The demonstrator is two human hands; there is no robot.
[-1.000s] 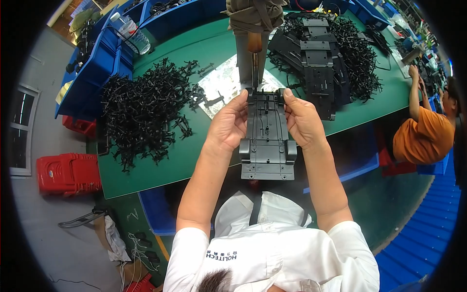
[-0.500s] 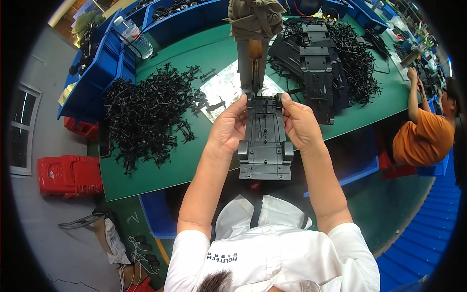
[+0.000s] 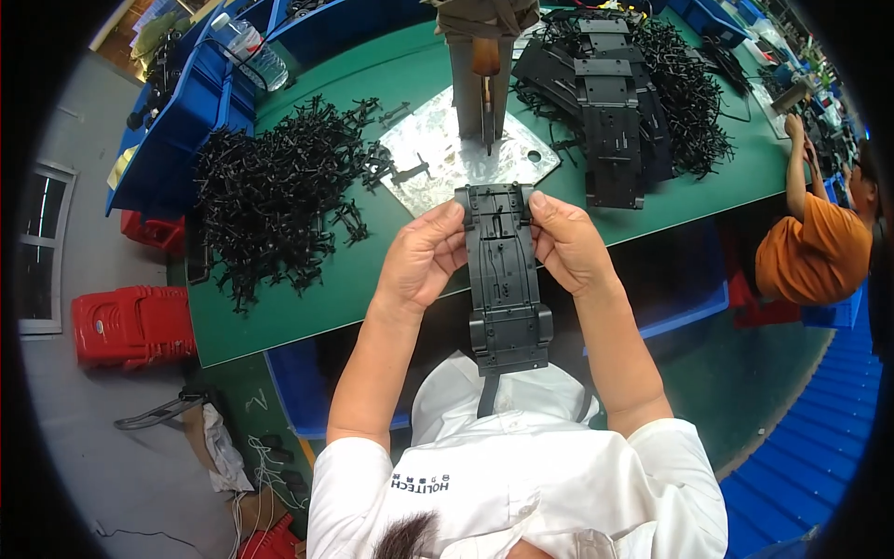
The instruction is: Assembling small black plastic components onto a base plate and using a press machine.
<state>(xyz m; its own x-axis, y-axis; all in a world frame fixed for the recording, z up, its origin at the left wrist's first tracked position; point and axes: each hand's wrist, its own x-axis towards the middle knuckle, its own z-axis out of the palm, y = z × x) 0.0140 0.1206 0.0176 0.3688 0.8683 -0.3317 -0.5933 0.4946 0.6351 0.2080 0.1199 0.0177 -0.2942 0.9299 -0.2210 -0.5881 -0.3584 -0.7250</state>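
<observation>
Between my hands is a long black plastic chassis plate [image 3: 504,279], held by its far end over the table's near edge and above my lap. My left hand [image 3: 426,252] grips its left side, thumb near the far corner. My right hand [image 3: 570,240] grips the right side the same way. Beyond the plate stands an upright tool with a thin metal tip [image 3: 487,116] over a shiny metal base plate [image 3: 419,149]. One small black bracket part [image 3: 410,172] lies on that base plate's left side.
A heap of small black parts [image 3: 270,196] covers the table's left. Stacked black chassis plates [image 3: 610,140] and another heap [image 3: 684,102] lie right. Blue bins [image 3: 177,140], a water bottle [image 3: 250,51] and red stools [image 3: 135,326] stand around. A person in orange [image 3: 815,247] works at far right.
Both hands have drawn the chassis plate back toward me, away from the upright tool. Its near end now tilts lower, and the metal base plate shows more fully.
</observation>
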